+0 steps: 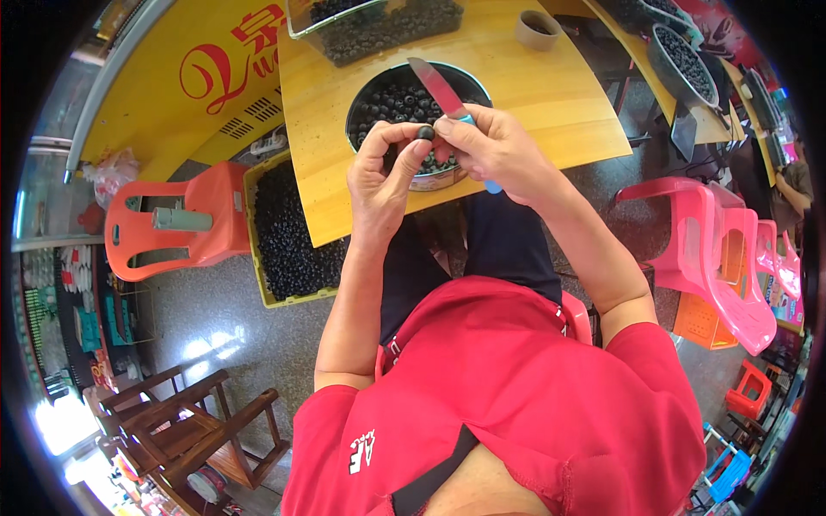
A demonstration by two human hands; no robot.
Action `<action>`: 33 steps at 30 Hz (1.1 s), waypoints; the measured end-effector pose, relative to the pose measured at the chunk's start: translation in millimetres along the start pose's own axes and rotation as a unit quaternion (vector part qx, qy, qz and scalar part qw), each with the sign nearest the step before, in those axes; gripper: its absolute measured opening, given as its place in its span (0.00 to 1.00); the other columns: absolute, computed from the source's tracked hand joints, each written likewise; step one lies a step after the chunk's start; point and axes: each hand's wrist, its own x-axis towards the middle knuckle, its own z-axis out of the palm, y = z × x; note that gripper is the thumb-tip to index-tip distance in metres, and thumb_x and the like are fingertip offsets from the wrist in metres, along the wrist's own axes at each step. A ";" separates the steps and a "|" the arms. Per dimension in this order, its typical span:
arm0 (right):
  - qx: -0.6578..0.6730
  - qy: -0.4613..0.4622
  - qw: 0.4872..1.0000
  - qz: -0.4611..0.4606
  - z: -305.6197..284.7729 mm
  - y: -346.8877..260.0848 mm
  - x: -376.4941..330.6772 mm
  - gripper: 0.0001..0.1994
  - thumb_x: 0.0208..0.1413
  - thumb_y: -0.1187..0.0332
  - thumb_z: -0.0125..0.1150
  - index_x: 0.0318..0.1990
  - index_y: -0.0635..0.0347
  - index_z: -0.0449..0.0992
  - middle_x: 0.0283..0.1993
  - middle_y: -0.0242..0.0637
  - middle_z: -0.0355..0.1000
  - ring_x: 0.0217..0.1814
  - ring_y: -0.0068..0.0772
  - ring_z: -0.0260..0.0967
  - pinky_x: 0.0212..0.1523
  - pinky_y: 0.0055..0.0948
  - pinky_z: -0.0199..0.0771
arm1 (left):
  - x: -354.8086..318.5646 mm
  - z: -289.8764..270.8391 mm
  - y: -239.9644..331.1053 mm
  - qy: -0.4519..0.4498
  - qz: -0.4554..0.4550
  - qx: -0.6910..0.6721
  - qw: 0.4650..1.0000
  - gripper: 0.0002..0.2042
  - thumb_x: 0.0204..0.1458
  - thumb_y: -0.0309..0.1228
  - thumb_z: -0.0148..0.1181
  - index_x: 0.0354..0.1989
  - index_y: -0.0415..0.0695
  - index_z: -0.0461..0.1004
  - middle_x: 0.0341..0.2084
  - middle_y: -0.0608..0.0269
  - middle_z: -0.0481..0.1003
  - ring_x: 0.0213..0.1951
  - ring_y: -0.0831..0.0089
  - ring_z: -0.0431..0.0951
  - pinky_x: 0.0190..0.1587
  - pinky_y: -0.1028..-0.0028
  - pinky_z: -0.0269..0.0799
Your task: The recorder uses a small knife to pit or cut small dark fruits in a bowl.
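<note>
A small dark round fruit is pinched between the thumb and fingertips of my left hand. Close beside it, my right hand grips a knife with a light blue handle, its blade pointing up and away to the left. The blade reflects red. The thumb of the right hand is near the fruit; whether it touches it I cannot tell. Both hands are over a round metal basin holding many similar dark fruits. My hands hide part of its near side.
The basin stands on a yellow wooden table. Beyond it are a clear plastic box of dark fruits and a small round container. A yellow crate of dark fruits and an orange chair are at left, pink chairs at right.
</note>
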 end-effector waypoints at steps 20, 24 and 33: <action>-0.588 0.150 0.698 -0.381 5.5 2.9 -8.8 0.05 0.49 0.73 0.60 0.35 0.60 0.73 0.29 0.37 0.69 0.30 0.41 0.71 0.28 0.36 0.69 | -5.1 4.9 -2.7 0.064 0.069 0.135 0.986 0.05 0.51 0.21 0.63 0.35 0.38 0.73 0.26 0.71 0.65 0.30 0.82 0.63 0.34 0.83 0.60; -0.625 0.166 0.694 -0.315 -9.7 12.5 -2.2 0.05 0.52 0.71 0.59 0.35 0.61 0.74 0.30 0.40 0.70 0.32 0.43 0.71 0.30 0.34 0.70 | -6.5 9.3 5.8 0.049 0.135 0.179 0.973 0.07 0.49 0.20 0.64 0.35 0.38 0.74 0.25 0.70 0.65 0.27 0.81 0.62 0.31 0.82 0.59; -0.220 0.032 0.970 -0.097 5.0 -1.8 -3.6 0.18 0.62 0.55 0.55 0.38 0.63 0.76 0.30 0.27 0.70 0.35 0.15 0.64 0.34 0.18 0.65 | -8.3 7.5 1.2 0.056 0.162 0.230 0.958 0.09 0.47 0.18 0.65 0.37 0.39 0.75 0.25 0.69 0.65 0.25 0.82 0.62 0.26 0.82 0.57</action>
